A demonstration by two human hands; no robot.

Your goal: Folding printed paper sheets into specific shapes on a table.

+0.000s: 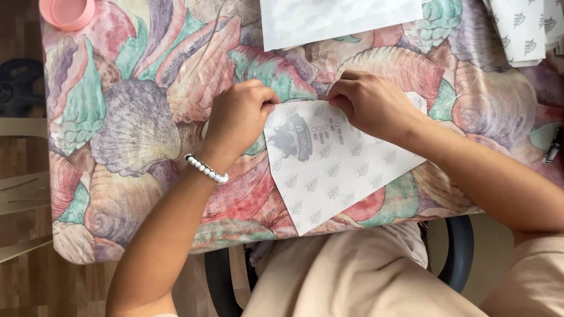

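A white printed paper sheet (329, 167) with small grey leaf marks and a dark emblem lies folded on the table, one corner hanging past the near edge. My left hand (238, 117), a white bead bracelet on its wrist, pinches the sheet's upper left edge with closed fingers. My right hand (370, 103) presses and grips the upper fold just to the right of it. The two hands sit close together, a small gap between them at the top of the sheet.
The table carries a seashell-patterned cloth (141, 129). A pink round lid or dish (66, 12) sits at the far left corner. Another white sheet (338, 17) lies at the far middle, and a stack of patterned sheets (523, 29) at far right. A dark small object (553, 147) rests at the right edge.
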